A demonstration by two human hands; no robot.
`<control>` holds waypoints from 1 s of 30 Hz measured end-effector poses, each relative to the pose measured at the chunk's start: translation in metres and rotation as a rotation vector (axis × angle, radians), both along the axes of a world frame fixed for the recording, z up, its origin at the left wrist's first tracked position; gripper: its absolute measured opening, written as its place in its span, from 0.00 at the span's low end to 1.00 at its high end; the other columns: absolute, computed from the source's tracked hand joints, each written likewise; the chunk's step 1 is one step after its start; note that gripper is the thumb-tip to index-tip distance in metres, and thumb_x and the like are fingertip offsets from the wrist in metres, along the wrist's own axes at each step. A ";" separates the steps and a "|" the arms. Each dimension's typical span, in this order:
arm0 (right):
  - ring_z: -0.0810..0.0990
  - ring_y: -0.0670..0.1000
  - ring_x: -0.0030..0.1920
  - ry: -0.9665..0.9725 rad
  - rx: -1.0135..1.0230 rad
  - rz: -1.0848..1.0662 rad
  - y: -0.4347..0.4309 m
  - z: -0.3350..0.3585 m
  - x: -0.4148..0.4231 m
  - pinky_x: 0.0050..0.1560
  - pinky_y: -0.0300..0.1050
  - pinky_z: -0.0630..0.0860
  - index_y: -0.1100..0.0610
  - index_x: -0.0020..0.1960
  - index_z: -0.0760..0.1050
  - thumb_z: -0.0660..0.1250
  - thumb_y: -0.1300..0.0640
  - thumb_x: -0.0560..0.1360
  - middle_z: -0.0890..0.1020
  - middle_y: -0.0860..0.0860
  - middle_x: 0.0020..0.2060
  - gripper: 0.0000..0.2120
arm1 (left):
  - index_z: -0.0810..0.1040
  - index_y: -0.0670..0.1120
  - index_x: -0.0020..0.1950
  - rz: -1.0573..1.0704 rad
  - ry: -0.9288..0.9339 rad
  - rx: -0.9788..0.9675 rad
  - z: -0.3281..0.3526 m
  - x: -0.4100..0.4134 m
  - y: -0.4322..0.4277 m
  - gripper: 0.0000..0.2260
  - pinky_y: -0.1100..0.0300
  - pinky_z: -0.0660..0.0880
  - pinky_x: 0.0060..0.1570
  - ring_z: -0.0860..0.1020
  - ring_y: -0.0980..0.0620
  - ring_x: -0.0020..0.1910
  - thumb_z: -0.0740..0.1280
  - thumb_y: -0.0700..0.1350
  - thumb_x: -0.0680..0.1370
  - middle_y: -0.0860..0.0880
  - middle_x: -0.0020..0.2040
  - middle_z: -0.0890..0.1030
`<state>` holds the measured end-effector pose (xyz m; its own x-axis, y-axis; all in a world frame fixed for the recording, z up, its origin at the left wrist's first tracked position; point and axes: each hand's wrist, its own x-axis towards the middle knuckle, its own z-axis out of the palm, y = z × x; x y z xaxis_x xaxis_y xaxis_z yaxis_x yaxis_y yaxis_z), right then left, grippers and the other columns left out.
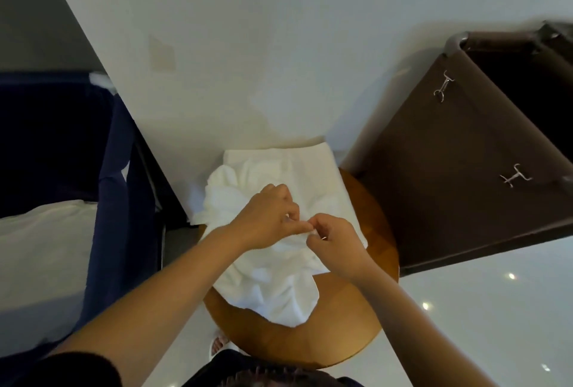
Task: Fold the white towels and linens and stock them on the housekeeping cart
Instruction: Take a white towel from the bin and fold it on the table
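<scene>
White towel (pixel 273 287) lies crumpled on round wooden counter (pixel 350 334), unfolded. Left hand (pixel 263 222) and right hand (pixel 335 244) each pinch its edge, fingers curled, close together. Flatter piece (pixel 310 163) beneath looks folded. Folding barely started; cart stocking not yet done.

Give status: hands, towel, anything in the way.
Left hand and right hand both pinching the crumpled white towel, unfolded, on the round wooden table. Folded towel behind it, by the wall. Nothing blocking the hands.
</scene>
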<state>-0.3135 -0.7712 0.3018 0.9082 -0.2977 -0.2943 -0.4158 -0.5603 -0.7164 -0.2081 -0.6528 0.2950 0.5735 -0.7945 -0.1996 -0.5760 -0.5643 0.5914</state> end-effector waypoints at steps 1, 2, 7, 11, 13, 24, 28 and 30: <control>0.74 0.46 0.37 0.024 -0.005 -0.001 0.000 0.000 -0.003 0.36 0.31 0.70 0.49 0.41 0.74 0.62 0.60 0.77 0.76 0.46 0.35 0.09 | 0.76 0.48 0.40 -0.091 0.005 0.072 -0.001 0.005 -0.001 0.17 0.60 0.69 0.50 0.66 0.54 0.45 0.64 0.61 0.75 0.53 0.43 0.69; 0.75 0.47 0.38 0.041 -0.006 -0.009 0.001 0.001 -0.006 0.39 0.34 0.71 0.50 0.40 0.74 0.61 0.60 0.77 0.76 0.47 0.35 0.10 | 0.72 0.48 0.37 -0.159 0.032 0.138 -0.003 0.011 0.000 0.18 0.59 0.68 0.48 0.66 0.54 0.42 0.63 0.62 0.75 0.53 0.39 0.69; 0.75 0.50 0.42 0.080 -0.059 -0.029 0.003 0.008 -0.019 0.46 0.39 0.75 0.49 0.38 0.71 0.59 0.60 0.78 0.75 0.47 0.38 0.12 | 0.63 0.46 0.33 -0.264 0.052 0.233 -0.003 0.036 -0.003 0.21 0.59 0.63 0.37 0.63 0.53 0.30 0.58 0.59 0.79 0.51 0.30 0.65; 0.73 0.53 0.40 -0.064 -0.105 0.116 0.011 0.011 -0.018 0.39 0.42 0.70 0.64 0.42 0.74 0.58 0.66 0.75 0.74 0.56 0.35 0.08 | 0.77 0.49 0.49 -0.306 0.142 0.119 0.011 0.041 -0.033 0.10 0.60 0.68 0.51 0.73 0.56 0.47 0.57 0.46 0.82 0.56 0.46 0.76; 0.71 0.52 0.39 -0.156 -0.096 0.138 0.015 0.012 -0.015 0.37 0.39 0.68 0.64 0.40 0.75 0.58 0.67 0.74 0.71 0.52 0.31 0.08 | 0.78 0.50 0.62 -0.384 0.310 0.162 0.016 0.038 -0.050 0.15 0.63 0.65 0.62 0.70 0.59 0.58 0.56 0.41 0.81 0.58 0.58 0.74; 0.74 0.56 0.39 -0.170 -0.134 0.010 -0.001 0.013 -0.023 0.42 0.50 0.75 0.67 0.41 0.76 0.58 0.67 0.74 0.76 0.61 0.37 0.08 | 0.66 0.45 0.34 -0.428 0.414 0.339 0.013 0.052 -0.053 0.13 0.58 0.64 0.43 0.64 0.51 0.37 0.59 0.49 0.77 0.49 0.36 0.67; 0.74 0.50 0.41 -0.155 -0.120 -0.148 -0.008 0.018 -0.018 0.41 0.39 0.74 0.61 0.42 0.77 0.58 0.66 0.76 0.77 0.53 0.38 0.09 | 0.69 0.44 0.34 -0.296 0.375 0.137 0.017 0.060 -0.038 0.15 0.66 0.64 0.38 0.66 0.57 0.33 0.63 0.48 0.79 0.52 0.34 0.69; 0.74 0.47 0.41 -0.132 -0.101 -0.198 -0.011 0.017 -0.015 0.39 0.34 0.72 0.56 0.41 0.75 0.58 0.65 0.76 0.76 0.48 0.38 0.10 | 0.64 0.46 0.34 -0.255 0.407 0.086 0.020 0.059 -0.031 0.18 0.66 0.62 0.35 0.63 0.58 0.30 0.61 0.51 0.80 0.53 0.31 0.65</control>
